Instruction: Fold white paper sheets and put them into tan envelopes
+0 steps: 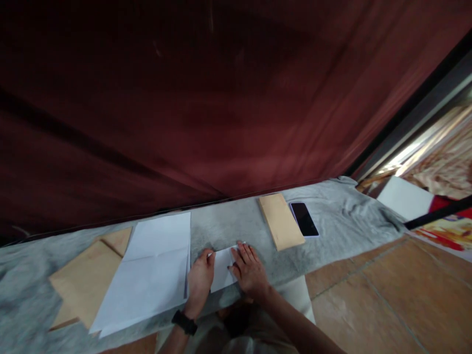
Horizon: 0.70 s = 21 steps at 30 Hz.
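A small folded sheet of white paper (222,269) lies on the grey cloth at the near edge, between my hands. My left hand (201,278) is closed on its left edge, thumb on top, with a black band at the wrist. Flat across the paper's right part rests my right hand (251,271), its fingers stretched out and slightly apart. Just left of my left hand is a stack of large white sheets (155,268), creased across the middle. These sheets partly cover several brown paper envelopes (88,273).
A neat pile of brown envelopes (282,222) sits right of my hands, beside a dark-screened phone (304,219). Grey cloth (228,223) covers the long narrow surface. A dark red curtain-like sheet (236,123) rises behind it. Brown floor tiles (387,290) show at right.
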Each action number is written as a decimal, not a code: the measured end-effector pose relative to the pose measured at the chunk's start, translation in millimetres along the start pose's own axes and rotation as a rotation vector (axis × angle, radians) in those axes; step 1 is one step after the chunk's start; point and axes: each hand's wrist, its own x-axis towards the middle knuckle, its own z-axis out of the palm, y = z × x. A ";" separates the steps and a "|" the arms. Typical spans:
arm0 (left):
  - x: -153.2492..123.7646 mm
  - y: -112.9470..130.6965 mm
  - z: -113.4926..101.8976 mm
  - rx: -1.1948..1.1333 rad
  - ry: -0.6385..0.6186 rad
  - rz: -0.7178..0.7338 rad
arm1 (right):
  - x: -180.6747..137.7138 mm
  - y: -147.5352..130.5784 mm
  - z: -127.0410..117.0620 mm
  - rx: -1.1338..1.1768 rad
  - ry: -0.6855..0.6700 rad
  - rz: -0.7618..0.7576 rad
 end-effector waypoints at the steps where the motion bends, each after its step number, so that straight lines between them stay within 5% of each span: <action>1: -0.5 0.5 0.1 0.002 0.001 -0.010 | -1.3 2.9 -1.6 -0.010 0.001 0.007; 7: 3.0 -2.6 0.2 -0.141 0.011 -0.027 | -10.0 12.3 -1.7 -0.023 0.016 0.025; 14: 10.6 -14.2 3.0 -0.741 -0.046 -0.131 | -9.1 11.7 -15.3 -0.013 -0.002 0.012; 21: -0.6 -6.9 -17.1 -1.064 -0.124 -0.228 | -4.3 -2.5 -52.4 0.127 -0.097 -0.279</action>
